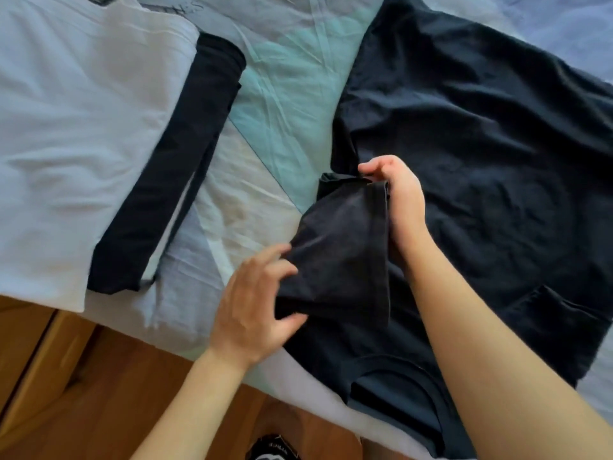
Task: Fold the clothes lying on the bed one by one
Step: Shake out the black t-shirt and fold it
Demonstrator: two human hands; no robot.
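Both hands pinch navy shirt point(481, 134) sleeve point(338, 254) near bed edge point(185, 330).

Two dark navy cotton garments: one spread T-shirt point(481, 154) right, one folded strip point(172, 174) left. One white folded garment point(76, 127) far left. Two bare hands point(252, 310) point(401, 194).

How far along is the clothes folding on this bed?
Done: a white folded garment lies atop a dark folded garment. In hand: left hand and right hand fold in a sleeve of the spread dark navy T-shirt. Left: its remaining folds.
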